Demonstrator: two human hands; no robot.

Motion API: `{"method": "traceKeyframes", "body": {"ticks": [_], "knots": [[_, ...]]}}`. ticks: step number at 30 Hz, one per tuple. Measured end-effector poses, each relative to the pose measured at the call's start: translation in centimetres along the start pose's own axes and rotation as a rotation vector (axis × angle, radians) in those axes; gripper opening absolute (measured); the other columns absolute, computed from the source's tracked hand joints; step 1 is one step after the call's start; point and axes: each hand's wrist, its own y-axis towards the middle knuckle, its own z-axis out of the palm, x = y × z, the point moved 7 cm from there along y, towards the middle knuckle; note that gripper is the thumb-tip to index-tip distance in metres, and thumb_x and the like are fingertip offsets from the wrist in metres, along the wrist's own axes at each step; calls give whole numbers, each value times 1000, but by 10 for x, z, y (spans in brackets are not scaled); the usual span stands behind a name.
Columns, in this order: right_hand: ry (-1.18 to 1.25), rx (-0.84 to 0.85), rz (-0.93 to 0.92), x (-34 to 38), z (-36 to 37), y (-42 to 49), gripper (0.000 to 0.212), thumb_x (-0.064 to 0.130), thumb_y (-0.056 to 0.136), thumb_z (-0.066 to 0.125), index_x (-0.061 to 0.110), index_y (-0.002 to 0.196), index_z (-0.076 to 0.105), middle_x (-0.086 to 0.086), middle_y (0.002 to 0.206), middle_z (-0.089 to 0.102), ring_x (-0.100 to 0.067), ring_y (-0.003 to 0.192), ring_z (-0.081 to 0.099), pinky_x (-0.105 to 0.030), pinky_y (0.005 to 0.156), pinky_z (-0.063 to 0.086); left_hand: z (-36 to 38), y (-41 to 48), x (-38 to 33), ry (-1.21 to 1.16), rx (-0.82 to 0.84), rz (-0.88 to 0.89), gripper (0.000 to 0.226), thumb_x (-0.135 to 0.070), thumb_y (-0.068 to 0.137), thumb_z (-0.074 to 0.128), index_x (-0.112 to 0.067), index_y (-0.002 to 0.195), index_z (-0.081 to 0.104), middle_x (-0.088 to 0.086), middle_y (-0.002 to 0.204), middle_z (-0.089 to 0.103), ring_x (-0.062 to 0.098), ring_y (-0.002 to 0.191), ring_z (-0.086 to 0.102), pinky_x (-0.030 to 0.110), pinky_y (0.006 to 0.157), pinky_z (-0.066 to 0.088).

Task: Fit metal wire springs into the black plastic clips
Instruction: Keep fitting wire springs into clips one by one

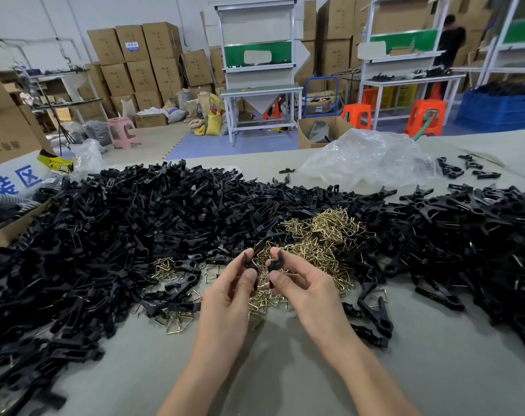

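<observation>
My left hand (229, 291) pinches one black plastic clip half (249, 261) between thumb and fingers. My right hand (303, 286) pinches another black clip half (275, 264) close beside it; the two pieces are nearly touching above the table. Whether a wire spring sits between them I cannot tell. A heap of brass-coloured wire springs (321, 235) lies just beyond and under my hands. Black clip parts (153, 211) are piled across the table to the left, behind and to the right.
The grey table (285, 370) shows bare surface near me. A crumpled clear plastic bag (366, 157) lies at the back right. A cardboard box (12, 223) stands at the left edge. Stacked cartons, workbenches, stools and a blue crate fill the room behind, with a person at the far right.
</observation>
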Motion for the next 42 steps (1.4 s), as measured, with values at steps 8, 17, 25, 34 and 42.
{"method": "traceKeyframes", "body": {"ticks": [8, 17, 25, 34, 42], "knots": [[-55, 44, 2, 0, 3, -3, 38, 2, 94, 67, 22, 127, 69, 12, 111, 77, -4, 102, 71, -13, 86, 52, 5, -2, 3, 123, 79, 7, 51, -4, 100, 53, -50, 122, 51, -17, 114, 68, -4, 105, 64, 13, 90, 48], [-37, 45, 3, 0, 2, -2, 37, 1, 93, 69, 22, 124, 70, 6, 109, 78, -9, 102, 72, -15, 87, 52, -2, 0, 8, -4, 29, -32, 30, -4, 94, 65, -30, 108, 68, -13, 95, 74, 1, 85, 69, 12, 70, 52], [-21, 58, -6, 2, 4, -3, 32, 13, 94, 68, 26, 123, 68, 15, 104, 77, 0, 98, 71, -11, 84, 51, -5, -1, 8, 16, 38, -19, 33, -13, 92, 67, -44, 101, 75, -11, 95, 76, 5, 89, 71, 12, 71, 53], [-43, 140, 3, 5, 10, -5, 27, 16, 93, 70, 32, 114, 75, -18, 111, 68, -6, 88, 66, -25, 79, 58, -7, 1, 3, 138, 93, 88, 34, -5, 96, 61, -36, 103, 73, -15, 102, 74, 5, 100, 69, 21, 87, 53], [82, -123, -29, 9, -16, 1, 16, 29, 82, 71, 36, 97, 75, 8, 95, 75, -13, 88, 72, -22, 78, 58, -14, -1, 0, 621, 41, 234, 21, -30, 99, 56, -37, 117, 60, -24, 106, 62, -7, 102, 57, 15, 91, 43]]}}
